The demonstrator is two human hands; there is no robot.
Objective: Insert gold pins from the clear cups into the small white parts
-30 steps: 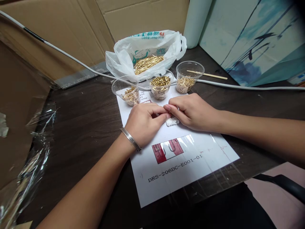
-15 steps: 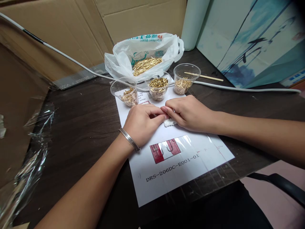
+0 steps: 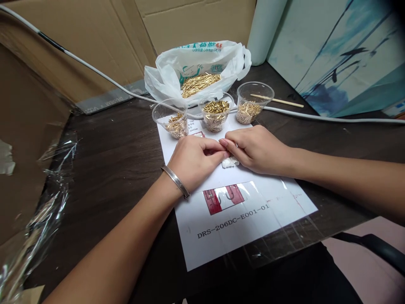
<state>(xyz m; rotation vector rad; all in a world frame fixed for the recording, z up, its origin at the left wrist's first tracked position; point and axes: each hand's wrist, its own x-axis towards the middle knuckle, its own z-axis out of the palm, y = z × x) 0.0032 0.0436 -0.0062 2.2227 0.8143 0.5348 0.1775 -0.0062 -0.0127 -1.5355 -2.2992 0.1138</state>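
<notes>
My left hand (image 3: pixel 193 162), with a silver bangle on its wrist, and my right hand (image 3: pixel 256 148) meet fingertip to fingertip over a white printed sheet (image 3: pixel 240 219). Both hands are curled into a pinch; what they hold between the fingertips is hidden. A small whitish lump (image 3: pixel 230 163) lies on the sheet just under the right hand's fingers. Behind the hands stand three clear plastic cups of small brass pins: left cup (image 3: pixel 172 119), middle cup (image 3: pixel 216 112), right cup (image 3: pixel 252 103).
A white plastic bag (image 3: pixel 196 69) full of brass pins sits behind the cups. A white cable (image 3: pixel 316 117) and a wooden stick (image 3: pixel 284 101) lie on the dark table. Cardboard (image 3: pixel 95 42) walls the back and left; crumpled clear film (image 3: pixel 44 211) hangs at left. A chair arm (image 3: pixel 373 247) shows at lower right.
The hands stay pinched together in the same place on the sheet; only the camera view shifts slightly.
</notes>
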